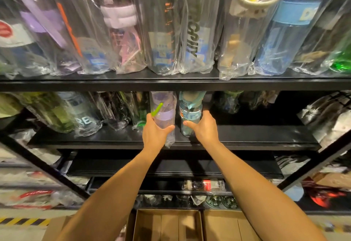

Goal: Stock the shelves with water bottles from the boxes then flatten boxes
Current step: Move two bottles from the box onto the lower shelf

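One purple-banded bottle (164, 119), clear, plastic-wrapped, upright at front edge of middle shelf (247, 138). One blue bottle (190, 115), wrapped, upright just beside it on the right. Two cardboard boxes (167, 225), open, below.

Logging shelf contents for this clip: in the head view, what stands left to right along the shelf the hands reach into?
Green bottle → clear bottle lettered RE → purple-banded bottle, gripped by the left hand → blue bottle, gripped by the right hand → silvery wrapped goods.

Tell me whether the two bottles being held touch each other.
Apart. The head view shows a dark gap between the purple-banded bottle in the left hand and the blue bottle in the right hand.
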The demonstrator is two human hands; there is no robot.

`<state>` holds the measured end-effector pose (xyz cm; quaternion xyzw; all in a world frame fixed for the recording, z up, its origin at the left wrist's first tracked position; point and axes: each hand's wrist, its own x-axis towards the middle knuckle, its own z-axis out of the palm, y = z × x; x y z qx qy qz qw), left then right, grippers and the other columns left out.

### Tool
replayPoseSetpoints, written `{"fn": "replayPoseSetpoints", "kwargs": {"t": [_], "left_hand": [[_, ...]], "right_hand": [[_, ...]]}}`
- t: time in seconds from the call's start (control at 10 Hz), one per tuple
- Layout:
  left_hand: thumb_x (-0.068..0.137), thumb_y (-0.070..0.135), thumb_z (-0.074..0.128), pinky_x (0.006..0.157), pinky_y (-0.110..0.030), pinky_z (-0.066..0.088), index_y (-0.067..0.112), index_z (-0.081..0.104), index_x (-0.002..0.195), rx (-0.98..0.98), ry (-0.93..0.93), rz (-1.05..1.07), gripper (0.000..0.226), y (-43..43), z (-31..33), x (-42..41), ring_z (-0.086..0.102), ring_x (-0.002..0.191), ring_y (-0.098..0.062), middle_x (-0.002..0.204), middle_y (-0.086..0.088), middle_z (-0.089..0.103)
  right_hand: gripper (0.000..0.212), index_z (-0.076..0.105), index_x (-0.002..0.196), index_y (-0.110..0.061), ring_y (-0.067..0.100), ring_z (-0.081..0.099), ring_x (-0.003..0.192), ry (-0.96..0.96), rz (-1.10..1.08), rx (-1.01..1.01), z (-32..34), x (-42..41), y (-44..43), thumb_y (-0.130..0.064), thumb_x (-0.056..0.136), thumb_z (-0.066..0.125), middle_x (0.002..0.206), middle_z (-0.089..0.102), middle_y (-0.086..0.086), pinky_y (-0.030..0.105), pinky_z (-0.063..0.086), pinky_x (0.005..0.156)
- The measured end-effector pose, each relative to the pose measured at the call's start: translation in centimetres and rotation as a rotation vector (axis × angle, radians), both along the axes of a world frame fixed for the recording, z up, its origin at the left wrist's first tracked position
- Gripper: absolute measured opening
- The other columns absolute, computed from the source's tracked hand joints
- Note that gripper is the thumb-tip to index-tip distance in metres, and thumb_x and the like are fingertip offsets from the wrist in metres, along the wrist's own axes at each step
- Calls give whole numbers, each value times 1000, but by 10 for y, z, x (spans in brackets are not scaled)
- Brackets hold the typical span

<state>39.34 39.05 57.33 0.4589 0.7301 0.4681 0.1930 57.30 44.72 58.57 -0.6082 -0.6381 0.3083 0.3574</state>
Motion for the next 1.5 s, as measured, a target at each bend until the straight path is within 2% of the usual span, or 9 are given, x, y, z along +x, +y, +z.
{"fn": "replayPoseSetpoints", "kwargs": {"t": [0.4,0.5,0.6,0.8,1.0,1.1,1.3,1.4,1.5], "left_hand": [[80,42,88,74,-36,42,14,42,102,-110,-7,62,58,28,-5,-1,55,87,-25,92,1,53],[81,44,87,70,-35,41,11,44,92,-148,5,91,55,33,-1,1,53,79,-24,83,1,51],[82,40,87,53,-33,32,16,40,69,-164,16,99,54,40,2,4,46,57,-18,65,2,46],[83,22,85,46,-29,24,15,32,45,-183,-10,66,65,54,-1,3,29,42,-17,45,0,34],[86,14,80,46,-29,26,6,43,45,-219,-94,81,56,62,-2,2,33,48,-14,47,0,35],[88,19,79,58,-43,47,-16,59,68,-243,-123,109,45,65,-2,3,68,74,-37,69,-25,64],[83,38,80,76,-32,54,0,74,103,-219,-231,96,43,58,4,0,73,98,-34,98,-15,76],[85,36,78,75,-33,54,0,73,96,-240,-179,54,38,59,4,1,72,93,-34,90,-16,74],[89,22,78,53,-21,42,9,50,54,-244,-75,59,46,61,3,-1,62,63,-29,63,-20,58]], "right_hand": [[64,67,90,9,30,71,75,8,-56,-111,2,-8,29,-49,76,90,88,75,22,51,61,72],[49,63,88,-3,36,73,89,38,-49,-81,2,-10,32,-40,76,93,97,76,23,51,60,82],[50,60,91,-4,35,74,90,47,-59,-52,-1,-10,36,-40,76,92,99,76,21,50,61,81],[72,60,136,-14,22,71,110,133,-31,33,-7,-13,40,-34,76,93,123,74,5,37,60,93],[74,59,137,-13,24,71,113,175,-31,93,-12,-19,48,-34,76,94,125,73,5,39,60,95],[72,58,137,-12,24,72,113,195,-21,105,-14,-19,52,-32,77,93,124,74,5,34,59,94],[73,58,141,-16,20,69,118,218,-24,126,-17,-22,57,-31,78,92,129,72,3,22,53,93],[74,57,142,-16,18,68,120,228,-25,120,-18,-23,58,-27,78,92,131,71,2,16,52,94],[72,57,142,-12,14,66,120,240,-33,110,-18,-25,58,-17,79,91,133,70,4,-1,42,87]]}}
